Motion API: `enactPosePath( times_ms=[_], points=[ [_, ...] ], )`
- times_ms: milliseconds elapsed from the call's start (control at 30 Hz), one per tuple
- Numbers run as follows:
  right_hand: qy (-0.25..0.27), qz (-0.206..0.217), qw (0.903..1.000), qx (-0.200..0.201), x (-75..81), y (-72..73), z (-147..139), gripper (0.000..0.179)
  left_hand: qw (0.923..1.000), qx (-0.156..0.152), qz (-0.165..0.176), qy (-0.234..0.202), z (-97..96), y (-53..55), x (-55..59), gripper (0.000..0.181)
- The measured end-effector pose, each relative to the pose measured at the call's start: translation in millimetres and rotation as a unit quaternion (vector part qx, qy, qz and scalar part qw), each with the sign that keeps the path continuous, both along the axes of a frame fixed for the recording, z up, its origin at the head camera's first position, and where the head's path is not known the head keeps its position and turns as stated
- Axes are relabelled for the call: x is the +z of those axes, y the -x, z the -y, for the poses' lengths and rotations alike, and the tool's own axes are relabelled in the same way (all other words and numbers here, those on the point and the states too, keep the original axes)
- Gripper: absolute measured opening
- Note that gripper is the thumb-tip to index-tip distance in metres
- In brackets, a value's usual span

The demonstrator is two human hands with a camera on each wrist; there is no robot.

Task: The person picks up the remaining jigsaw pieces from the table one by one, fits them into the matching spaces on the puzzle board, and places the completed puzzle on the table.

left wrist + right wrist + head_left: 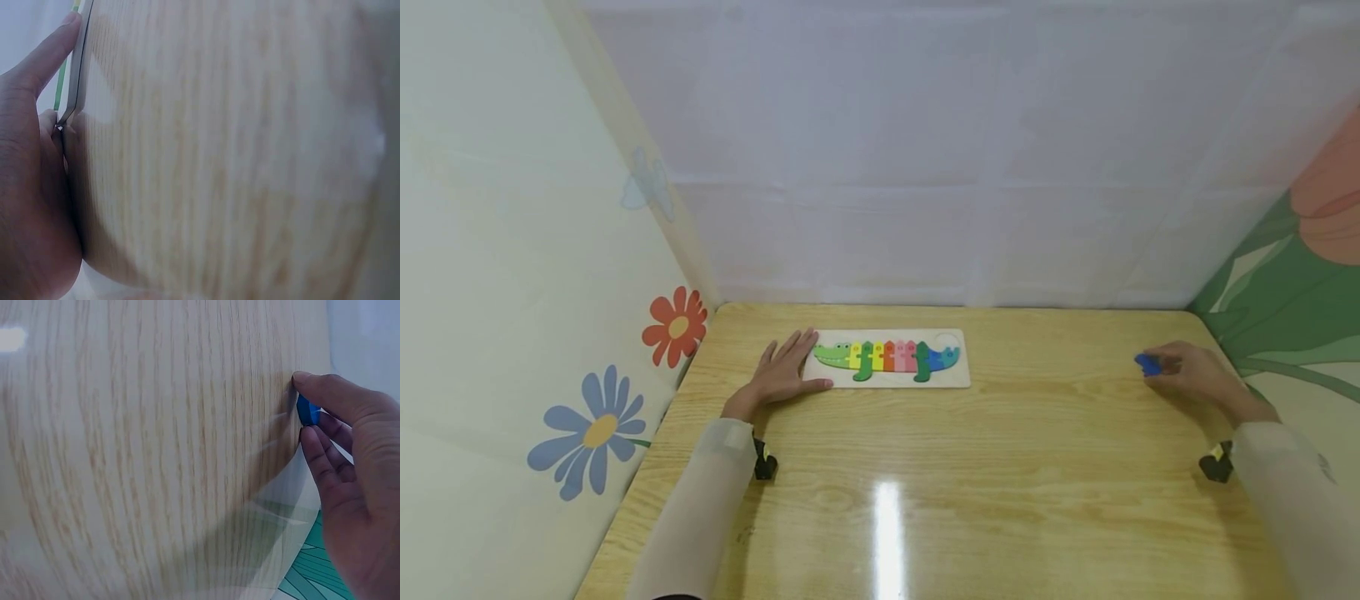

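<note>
A crocodile puzzle board (887, 380) lies at the back of the table, left of the middle. Its coloured pieces run from a green head to a blue section, and a bare patch shows at the tail's upper end. My left hand (784, 372) rests at the board's left end with fingers spread, the thumb touching its front edge; the left wrist view shows the thumb against that edge. Far to the right, my right hand (1195, 372) pinches a small blue puzzle piece (1147, 364) between thumb and fingers, low over the table. In the right wrist view the blue piece (307, 411) is partly covered by fingers.
The wooden table (1000, 467) has a glossy top with a bright light reflection near the front. A white cloth wall (850, 167) stands behind it. Flower-printed cloths rise at the left (490, 250) and right (1315, 333) sides.
</note>
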State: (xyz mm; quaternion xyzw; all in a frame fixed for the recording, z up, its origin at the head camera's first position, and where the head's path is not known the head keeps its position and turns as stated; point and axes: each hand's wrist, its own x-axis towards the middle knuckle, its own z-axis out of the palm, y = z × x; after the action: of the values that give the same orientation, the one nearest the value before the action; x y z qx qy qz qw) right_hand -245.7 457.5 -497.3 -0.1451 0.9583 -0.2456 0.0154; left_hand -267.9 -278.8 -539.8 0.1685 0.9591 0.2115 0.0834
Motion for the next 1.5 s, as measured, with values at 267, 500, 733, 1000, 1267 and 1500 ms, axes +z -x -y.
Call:
enactPosePath(
  times_ms=[267, 500, 733, 1000, 1267, 1500],
  points=[
    [-0.003, -0.003, 0.9999, -0.014, -2.2, 2.2, 5, 0.051, 1.0, 0.001, -0.003, 0.004, 0.4, 1.1, -2.2, 0.115],
    [0.009, 0.017, 0.9995, -0.026, 1.1, 0.1, 12, 0.053, 1.0, 0.0, -0.004, 0.001, 0.5, 0.5, -2.2, 0.118],
    [-0.005, 0.01, 0.9994, -0.033, -1.6, 1.6, 13, 0.053, 1.0, 0.001, -0.001, 0.0, -0.4, -0.6, -0.4, 0.117],
    [-0.013, 0.002, 0.9994, -0.031, -1.0, 3.3, 17, 0.053, 1.0, 0.005, 0.005, 0.003, -1.0, -0.4, 0.5, 0.116],
    [-0.006, -0.013, 0.9996, -0.023, 0.8, 2.6, 21, 0.05, 1.0, 0.004, 0.004, 0.001, -0.4, -0.4, 0.2, 0.115],
    [-0.005, -0.022, 0.9997, -0.013, 2.0, 2.3, 26, 0.05, 1.0, 0.002, 0.003, 0.002, -0.7, -0.9, 0.6, 0.115]
  ],
)
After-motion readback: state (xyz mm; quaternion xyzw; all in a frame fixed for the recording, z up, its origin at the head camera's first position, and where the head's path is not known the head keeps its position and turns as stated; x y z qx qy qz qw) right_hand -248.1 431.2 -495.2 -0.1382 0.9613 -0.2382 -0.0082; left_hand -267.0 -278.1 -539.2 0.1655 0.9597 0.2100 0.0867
